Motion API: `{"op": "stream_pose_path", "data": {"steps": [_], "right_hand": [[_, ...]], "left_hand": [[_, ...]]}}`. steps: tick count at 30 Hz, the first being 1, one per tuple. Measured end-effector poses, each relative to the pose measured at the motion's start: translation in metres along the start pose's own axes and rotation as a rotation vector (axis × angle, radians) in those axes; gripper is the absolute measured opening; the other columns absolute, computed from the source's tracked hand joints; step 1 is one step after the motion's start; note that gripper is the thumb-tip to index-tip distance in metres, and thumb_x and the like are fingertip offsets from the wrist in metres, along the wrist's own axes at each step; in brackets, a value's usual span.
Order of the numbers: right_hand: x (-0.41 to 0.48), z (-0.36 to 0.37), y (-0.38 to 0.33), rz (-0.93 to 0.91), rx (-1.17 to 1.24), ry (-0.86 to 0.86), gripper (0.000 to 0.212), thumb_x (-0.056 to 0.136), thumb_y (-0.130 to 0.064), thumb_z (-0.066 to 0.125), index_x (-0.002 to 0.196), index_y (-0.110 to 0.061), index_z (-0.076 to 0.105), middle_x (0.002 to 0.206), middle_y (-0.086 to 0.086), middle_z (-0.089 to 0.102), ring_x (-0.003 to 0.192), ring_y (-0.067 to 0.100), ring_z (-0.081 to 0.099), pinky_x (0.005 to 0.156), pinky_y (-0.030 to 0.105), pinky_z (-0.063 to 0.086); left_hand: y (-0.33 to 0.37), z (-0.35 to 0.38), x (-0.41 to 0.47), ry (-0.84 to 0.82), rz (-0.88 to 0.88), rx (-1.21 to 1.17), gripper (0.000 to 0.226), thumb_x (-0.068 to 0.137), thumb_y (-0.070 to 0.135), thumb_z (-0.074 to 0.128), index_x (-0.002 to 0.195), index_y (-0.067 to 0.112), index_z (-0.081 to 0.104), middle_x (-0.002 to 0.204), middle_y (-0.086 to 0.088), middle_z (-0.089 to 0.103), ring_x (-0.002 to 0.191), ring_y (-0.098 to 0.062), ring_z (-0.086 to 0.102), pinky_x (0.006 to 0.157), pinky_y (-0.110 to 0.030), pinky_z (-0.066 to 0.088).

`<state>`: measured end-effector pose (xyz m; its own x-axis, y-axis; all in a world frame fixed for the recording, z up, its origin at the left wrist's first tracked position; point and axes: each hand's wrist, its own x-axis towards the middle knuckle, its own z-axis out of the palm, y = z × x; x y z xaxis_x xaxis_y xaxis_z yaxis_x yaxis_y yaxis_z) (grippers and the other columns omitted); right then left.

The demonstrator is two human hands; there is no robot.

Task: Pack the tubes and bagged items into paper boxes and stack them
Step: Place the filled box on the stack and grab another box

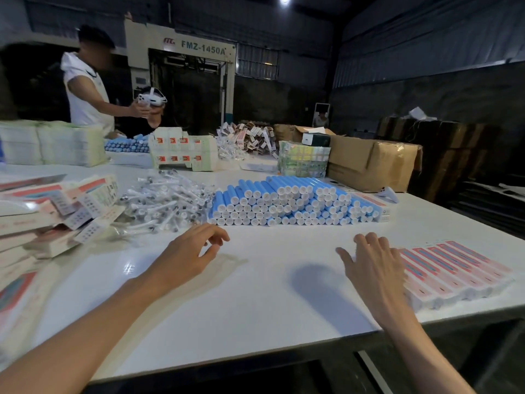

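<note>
A big pile of blue tubes (287, 201) with white caps lies across the middle of the white table (241, 302). Left of it is a heap of small clear bagged items (167, 203). Loose pink and white paper boxes (56, 211) are piled at the left edge. A neat row of packed pink boxes (457, 274) lies at the right edge. My left hand (193, 248) hovers empty over the table just in front of the bagged heap, fingers loosely curled. My right hand (372, 263) is spread open and touches the left end of the packed row.
Brown cardboard cartons (369, 163) stand at the back right. Stacks of flat box blanks (51, 143) and printed cartons (181, 152) line the far side. A person in a white top (85, 92) stands at the far left, holding a headset. A large machine (199, 81) stands behind.
</note>
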<state>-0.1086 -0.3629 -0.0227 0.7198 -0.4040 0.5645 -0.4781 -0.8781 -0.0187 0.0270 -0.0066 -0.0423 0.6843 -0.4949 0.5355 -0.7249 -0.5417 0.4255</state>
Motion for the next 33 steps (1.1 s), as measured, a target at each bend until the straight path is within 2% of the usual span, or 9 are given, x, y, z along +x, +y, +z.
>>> {"op": "stream_pose_path", "data": {"steps": [3, 6, 9, 14, 17, 19, 23, 27, 33], "right_hand": [[0.015, -0.007, -0.072, -0.118, 0.442, -0.094, 0.028, 0.103, -0.048, 0.057, 0.105, -0.022, 0.068, 0.098, -0.003, 0.072, 0.091, 0.025, 0.067, 0.077, 0.038, 0.055], [0.020, -0.007, -0.150, -0.209, 0.867, -0.267, 0.026, 0.101, -0.029, 0.062, 0.083, -0.012, 0.068, 0.074, 0.002, 0.070, 0.075, 0.031, 0.065, 0.070, 0.044, 0.055], [0.014, 0.004, -0.204, -0.253, 1.052, -0.337, 0.024, 0.099, -0.019, 0.063, 0.080, -0.004, 0.068, 0.070, 0.009, 0.070, 0.071, 0.031, 0.066, 0.072, 0.046, 0.054], [-0.004, 0.030, -0.249, -0.393, 1.036, -0.385, 0.026, 0.101, -0.021, 0.061, 0.076, -0.014, 0.061, 0.067, 0.001, 0.065, 0.067, 0.024, 0.059, 0.068, 0.044, 0.049], [-0.004, 0.038, -0.246, -0.420, 1.043, -0.394, 0.024, 0.100, -0.022, 0.061, 0.076, -0.016, 0.063, 0.066, 0.000, 0.066, 0.067, 0.024, 0.063, 0.070, 0.045, 0.052], [-0.003, 0.039, -0.244, -0.421, 1.051, -0.399, 0.025, 0.100, -0.022, 0.061, 0.077, -0.015, 0.064, 0.065, 0.000, 0.067, 0.068, 0.026, 0.063, 0.071, 0.045, 0.054], [-0.003, 0.036, -0.244, -0.409, 1.078, -0.418, 0.025, 0.100, -0.024, 0.061, 0.077, -0.014, 0.065, 0.066, 0.002, 0.067, 0.070, 0.029, 0.064, 0.074, 0.045, 0.055], [-0.003, 0.035, -0.242, -0.416, 1.093, -0.427, 0.025, 0.099, -0.025, 0.061, 0.078, -0.014, 0.065, 0.066, 0.003, 0.067, 0.071, 0.030, 0.065, 0.074, 0.045, 0.055], [-0.005, 0.034, -0.239, -0.409, 1.127, -0.420, 0.024, 0.098, -0.025, 0.061, 0.078, -0.013, 0.065, 0.066, 0.004, 0.067, 0.070, 0.030, 0.065, 0.073, 0.046, 0.055]], "left_hand": [[0.006, -0.008, -0.002, 0.022, -0.048, 0.074, 0.012, 0.106, 0.031, 0.060, 0.110, 0.042, 0.063, 0.100, 0.020, 0.065, 0.094, -0.002, 0.062, 0.082, -0.029, 0.053], [0.012, -0.018, -0.001, 0.019, -0.126, 0.223, 0.012, 0.105, 0.031, 0.058, 0.111, 0.039, 0.063, 0.091, 0.020, 0.063, 0.079, -0.004, 0.060, 0.078, -0.033, 0.053], [0.023, -0.033, 0.003, -0.076, -0.199, 0.283, 0.017, 0.104, 0.021, 0.054, 0.113, 0.031, 0.065, 0.097, 0.011, 0.066, 0.085, -0.015, 0.062, 0.081, -0.037, 0.052], [0.014, -0.068, -0.029, -0.158, -0.569, 0.729, 0.028, 0.104, 0.013, 0.048, 0.131, 0.010, 0.054, 0.131, -0.013, 0.059, 0.122, -0.033, 0.055, 0.086, -0.038, 0.045], [0.010, -0.092, -0.064, -0.184, -0.824, 1.137, 0.038, 0.109, 0.029, 0.049, 0.139, 0.005, 0.049, 0.141, -0.020, 0.052, 0.132, -0.037, 0.051, 0.097, -0.040, 0.048], [0.006, -0.106, -0.084, -0.174, -0.920, 1.253, 0.047, 0.111, 0.043, 0.046, 0.141, 0.006, 0.051, 0.140, -0.015, 0.054, 0.129, -0.031, 0.053, 0.101, -0.036, 0.047], [0.001, -0.115, -0.106, -0.321, -0.999, 1.355, 0.051, 0.113, 0.052, 0.039, 0.140, 0.014, 0.058, 0.137, -0.009, 0.055, 0.125, -0.026, 0.053, 0.100, -0.033, 0.043], [0.003, -0.113, -0.109, -0.383, -1.015, 1.379, 0.029, 0.110, 0.032, 0.054, 0.134, 0.019, 0.063, 0.134, -0.008, 0.057, 0.122, -0.026, 0.058, 0.097, -0.033, 0.048], [0.010, -0.121, -0.095, -0.247, -0.932, 1.032, 0.004, 0.099, 0.021, 0.061, 0.102, 0.018, 0.063, 0.097, 0.001, 0.064, 0.097, -0.025, 0.066, 0.072, -0.032, 0.042]]}}
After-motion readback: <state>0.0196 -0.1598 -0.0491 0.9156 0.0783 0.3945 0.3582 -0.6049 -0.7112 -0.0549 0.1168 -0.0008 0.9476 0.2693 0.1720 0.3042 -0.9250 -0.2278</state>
